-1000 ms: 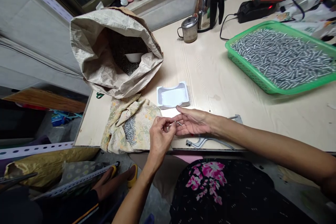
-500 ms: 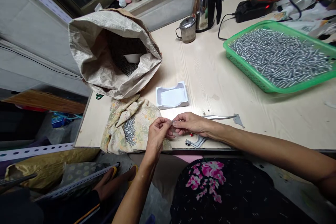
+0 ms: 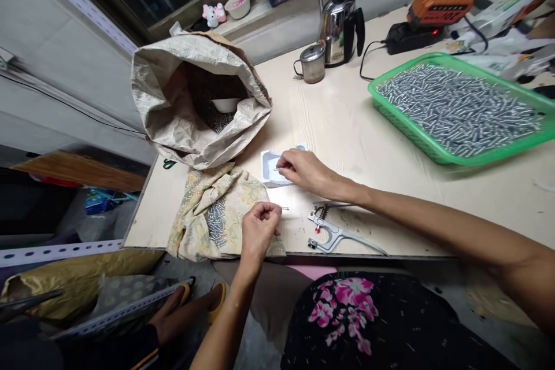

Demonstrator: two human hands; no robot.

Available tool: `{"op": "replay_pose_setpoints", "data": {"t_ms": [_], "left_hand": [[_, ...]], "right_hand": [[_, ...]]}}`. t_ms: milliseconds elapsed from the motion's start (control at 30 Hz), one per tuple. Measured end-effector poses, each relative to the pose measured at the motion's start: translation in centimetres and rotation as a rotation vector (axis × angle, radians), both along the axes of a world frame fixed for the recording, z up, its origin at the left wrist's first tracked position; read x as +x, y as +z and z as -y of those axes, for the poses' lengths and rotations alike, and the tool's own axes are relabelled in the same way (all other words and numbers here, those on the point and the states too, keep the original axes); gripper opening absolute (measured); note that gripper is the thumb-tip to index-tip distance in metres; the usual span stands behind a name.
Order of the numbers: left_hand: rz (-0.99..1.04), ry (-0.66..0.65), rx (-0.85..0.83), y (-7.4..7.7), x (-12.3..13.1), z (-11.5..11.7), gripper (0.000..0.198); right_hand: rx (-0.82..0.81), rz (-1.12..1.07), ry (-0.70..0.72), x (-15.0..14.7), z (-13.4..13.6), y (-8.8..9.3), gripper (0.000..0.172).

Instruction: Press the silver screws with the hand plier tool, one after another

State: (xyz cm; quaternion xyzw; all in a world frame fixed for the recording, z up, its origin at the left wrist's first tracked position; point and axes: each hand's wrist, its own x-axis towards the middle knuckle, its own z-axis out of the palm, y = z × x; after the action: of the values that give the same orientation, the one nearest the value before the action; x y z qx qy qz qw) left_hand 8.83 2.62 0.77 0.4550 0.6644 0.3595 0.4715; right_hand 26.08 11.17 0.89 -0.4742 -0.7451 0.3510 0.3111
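My left hand point(image 3: 260, 228) is closed in a pinch above the edge of the patterned cloth point(image 3: 243, 185). A thin metal piece point(image 3: 284, 208), too small to name surely, sticks out from its fingertips. My right hand point(image 3: 306, 172) reaches over the small white tray point(image 3: 267, 173), fingers pinched at a tiny dark piece I cannot make out. Its fingers hide much of the tray. Small silvery metal pins point(image 3: 217, 222) lie heaped in a fold of the cloth. Below my right forearm rest hand pliers point(image 3: 333, 234) with a spring and a red tip.
An open woven sack point(image 3: 151, 104) holding small metal parts and a white scoop point(image 3: 225, 105) stands back left. At right is a green basket point(image 3: 416, 141) full of metal pins. Behind are a lidded mug point(image 3: 313, 63), a kettle point(image 3: 338, 29) and an orange battery point(image 3: 442, 6). Another person's legs show lower left.
My hands were together over the table front. My right hand has moved away and up to the white tray, uncovering the pliers. My left hand stays near the cloth. The view has shifted slightly.
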Motion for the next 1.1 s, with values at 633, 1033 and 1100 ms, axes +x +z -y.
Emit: {"op": "replay_pose_setpoints", "data": {"t_ms": [633, 1033, 1100], "left_hand": [[0.276, -0.028, -0.101, -0.7, 3.3, 2.1, 0.033], [0.109, -0.087, -0.044, -2.1, 2.9, 4.4, 0.029], [-0.029, -0.176, 0.009, -1.9, 2.4, 3.9, 0.025]], "right_hand": [[0.043, -0.035, -0.018, 2.6, 10.4, -2.2, 0.019], [0.353, 0.196, -0.084, 4.1, 14.6, -3.9, 0.021], [0.294, 0.261, -0.067, 6.1, 15.4, -3.9, 0.025]]}}
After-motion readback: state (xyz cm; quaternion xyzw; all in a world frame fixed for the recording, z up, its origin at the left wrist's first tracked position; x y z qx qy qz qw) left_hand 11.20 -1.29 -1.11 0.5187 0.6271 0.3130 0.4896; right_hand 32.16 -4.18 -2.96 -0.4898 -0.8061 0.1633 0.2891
